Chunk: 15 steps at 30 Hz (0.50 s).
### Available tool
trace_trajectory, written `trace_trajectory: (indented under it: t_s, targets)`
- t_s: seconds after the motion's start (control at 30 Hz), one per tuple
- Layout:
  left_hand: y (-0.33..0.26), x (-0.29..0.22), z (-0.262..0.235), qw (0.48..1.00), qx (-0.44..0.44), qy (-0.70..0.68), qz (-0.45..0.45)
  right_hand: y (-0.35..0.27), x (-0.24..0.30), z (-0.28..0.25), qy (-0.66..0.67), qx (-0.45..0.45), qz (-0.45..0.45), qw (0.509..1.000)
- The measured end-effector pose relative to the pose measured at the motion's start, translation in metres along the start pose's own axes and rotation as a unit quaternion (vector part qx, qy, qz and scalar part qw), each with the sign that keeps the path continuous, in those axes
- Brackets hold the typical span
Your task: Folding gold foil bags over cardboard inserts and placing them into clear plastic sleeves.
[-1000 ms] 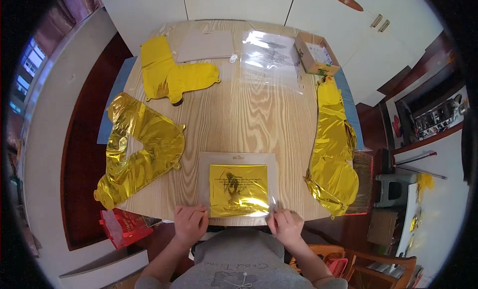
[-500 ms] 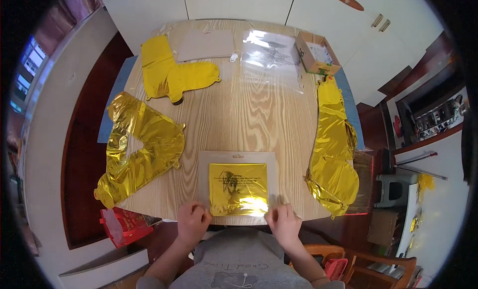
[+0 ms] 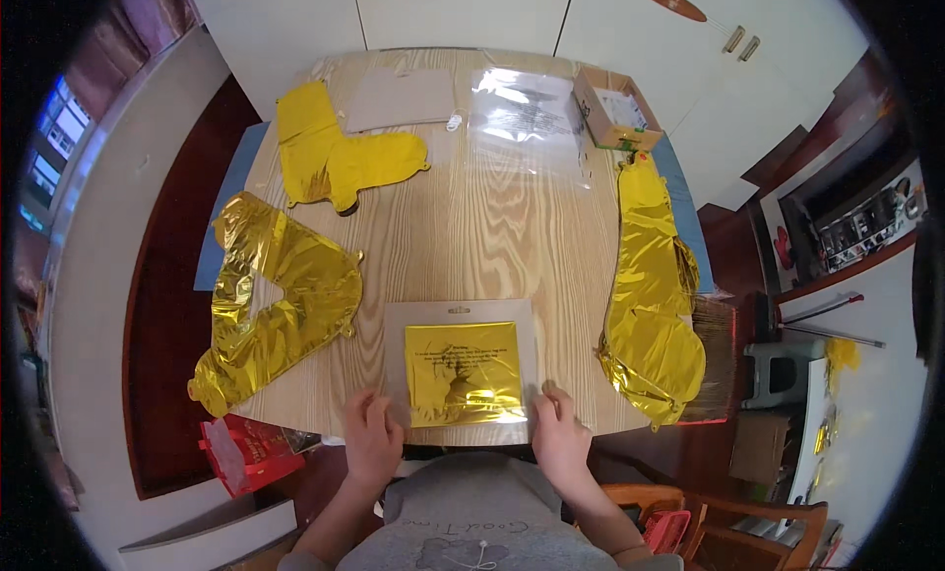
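Note:
A flat package lies at the near table edge in front of me. It has a pale card backing with a hang slot and a folded gold foil balloon with small print. My left hand is at its lower left edge, fingers curled. Across from it, my right hand is at the lower right edge, fingers bent and drawn together. Whether either hand pinches the package's edge cannot be made out. Unfolded gold foil balloons lie flat around it: one at left, one at far left, one at right.
Toward the back of the wood-grain table lie a pale card sheet and a clear plastic bag. An open cardboard box stands at the back right corner. A red bag and a wooden chair are below the table.
Both hands have shifted slightly outward from the package's lower corners, and the left fingers have uncurled a little. The foil's glare has changed. The whole view has shifted slightly.

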<state>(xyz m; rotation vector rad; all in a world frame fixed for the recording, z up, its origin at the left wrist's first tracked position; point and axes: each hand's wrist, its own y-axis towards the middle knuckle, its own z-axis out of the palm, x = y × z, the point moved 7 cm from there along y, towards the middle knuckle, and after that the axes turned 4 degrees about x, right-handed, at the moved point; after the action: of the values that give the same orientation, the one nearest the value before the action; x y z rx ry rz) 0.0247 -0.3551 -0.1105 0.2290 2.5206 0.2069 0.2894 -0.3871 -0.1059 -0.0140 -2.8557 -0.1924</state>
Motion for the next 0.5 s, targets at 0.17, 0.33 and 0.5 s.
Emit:
trace_trajectory:
  t_s: [0.17,0.33,0.5]
  targets:
    - [-0.01,-0.06,0.013,0.967,0.076,0.105,0.218,-0.006,0.03,-0.014,0.009,-0.012,-0.191,0.981]
    - [-0.012,-0.088,0.042,0.94,0.191,0.118,0.258,-0.01,0.039,0.0,-0.025,0.042,-0.233,0.971]
    - [-0.015,-0.057,0.038,0.948,0.205,0.155,0.189,-0.012,0.028,-0.001,-0.039,0.077,-0.194,0.977]
